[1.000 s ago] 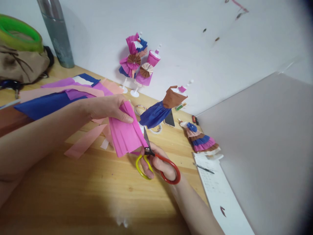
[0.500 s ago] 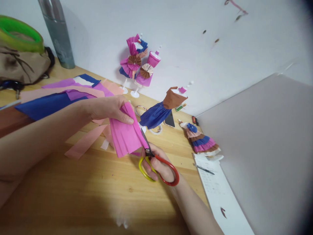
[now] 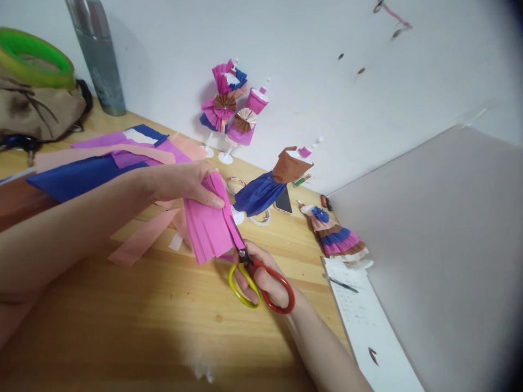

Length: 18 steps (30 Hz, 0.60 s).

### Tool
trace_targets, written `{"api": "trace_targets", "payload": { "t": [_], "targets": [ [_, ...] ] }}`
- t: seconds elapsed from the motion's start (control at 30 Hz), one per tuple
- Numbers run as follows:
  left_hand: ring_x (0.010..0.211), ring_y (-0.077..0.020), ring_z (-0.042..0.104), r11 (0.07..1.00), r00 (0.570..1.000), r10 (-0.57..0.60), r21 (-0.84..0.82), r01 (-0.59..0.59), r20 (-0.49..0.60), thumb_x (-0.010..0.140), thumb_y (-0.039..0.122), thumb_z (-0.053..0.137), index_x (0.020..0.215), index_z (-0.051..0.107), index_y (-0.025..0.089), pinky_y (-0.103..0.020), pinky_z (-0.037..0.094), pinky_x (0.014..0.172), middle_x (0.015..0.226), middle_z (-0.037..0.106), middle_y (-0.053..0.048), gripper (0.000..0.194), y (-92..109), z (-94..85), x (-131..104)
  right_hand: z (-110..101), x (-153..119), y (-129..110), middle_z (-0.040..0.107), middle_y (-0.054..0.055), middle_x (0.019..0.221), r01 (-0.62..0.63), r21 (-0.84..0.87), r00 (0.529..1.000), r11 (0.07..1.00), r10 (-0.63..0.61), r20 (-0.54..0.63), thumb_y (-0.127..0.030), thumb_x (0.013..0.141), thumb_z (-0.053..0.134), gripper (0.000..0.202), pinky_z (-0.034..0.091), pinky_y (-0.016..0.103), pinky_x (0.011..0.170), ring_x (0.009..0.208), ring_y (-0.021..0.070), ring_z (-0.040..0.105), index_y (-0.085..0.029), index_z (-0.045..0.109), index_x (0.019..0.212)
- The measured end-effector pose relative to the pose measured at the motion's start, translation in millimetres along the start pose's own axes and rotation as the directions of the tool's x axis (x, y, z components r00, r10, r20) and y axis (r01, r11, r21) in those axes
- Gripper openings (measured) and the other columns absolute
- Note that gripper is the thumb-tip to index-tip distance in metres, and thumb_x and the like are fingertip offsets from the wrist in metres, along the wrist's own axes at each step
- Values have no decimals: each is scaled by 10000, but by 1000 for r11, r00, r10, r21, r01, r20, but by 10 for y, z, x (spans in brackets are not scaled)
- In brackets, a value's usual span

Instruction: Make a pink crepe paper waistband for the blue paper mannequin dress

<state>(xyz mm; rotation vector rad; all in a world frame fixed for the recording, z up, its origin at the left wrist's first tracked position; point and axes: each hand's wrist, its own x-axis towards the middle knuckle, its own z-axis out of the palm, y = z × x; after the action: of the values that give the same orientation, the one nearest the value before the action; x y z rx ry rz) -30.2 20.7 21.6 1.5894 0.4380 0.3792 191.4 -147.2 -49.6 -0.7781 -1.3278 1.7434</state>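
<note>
Pinched between the thumb and fingers of my left hand [image 3: 198, 185] is a folded piece of pink crepe paper [image 3: 208, 228], hanging in layers above the table. My right hand [image 3: 265, 272] grips scissors [image 3: 244, 257] with one yellow and one red handle loop. Their dark blades point up and left, along the paper's right edge, with a narrow strip on the blades' right side. Peach paper strips [image 3: 143, 238] lie on the table just behind and left of the pink paper. Beyond it stands a small dress form [image 3: 292, 166] in a brown top and blue skirt.
Two more dressed forms [image 3: 224, 103] stand by the wall. Coloured paper sheets [image 3: 90, 175], a bag [image 3: 36, 111] and a bottle [image 3: 102, 71] occupy the left. Tape rolls [image 3: 261, 218], a phone [image 3: 283, 200], a layered paper dress [image 3: 337, 235] and written sheets with a pen [image 3: 343, 283] lie rightward.
The scissors have shifted slightly left and their blades now reach into the pink paper near its right edge. The left hand keeps its hold almost unmoved.
</note>
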Motion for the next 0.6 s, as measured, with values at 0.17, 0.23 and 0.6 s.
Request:
{"api": "trace_targets", "payload": {
  "t": [0.17,0.23,0.6],
  "targets": [
    [646,-141,634,1000,1000,-12,-9,13,4,682,226,843,720,787,157,-180,501,584,701,739,-18,97,8,7,-1,4,-7,-34,540,-64,673,-2,-51,1000,999,1,-9,-694,857,654,545,354,227,444,400,57,432,-199,511,1034],
    [642,-143,637,1000,1000,-18,-6,18,5,685,228,839,717,788,157,-183,507,581,684,731,-20,93,9,9,5,13,-6,-45,542,-61,666,-13,-49,1000,999,13,-11,-715,850,645,562,357,234,453,403,64,439,-200,510,1029],
    [601,-108,575,998,1000,17,56,-18,16,725,211,775,664,745,162,-179,444,526,647,671,7,83,44,124,13,44,15,-97,508,-72,595,29,-77,999,997,-31,-19,-719,879,595,536,357,258,469,397,90,415,-208,518,1020]
  ]
}}
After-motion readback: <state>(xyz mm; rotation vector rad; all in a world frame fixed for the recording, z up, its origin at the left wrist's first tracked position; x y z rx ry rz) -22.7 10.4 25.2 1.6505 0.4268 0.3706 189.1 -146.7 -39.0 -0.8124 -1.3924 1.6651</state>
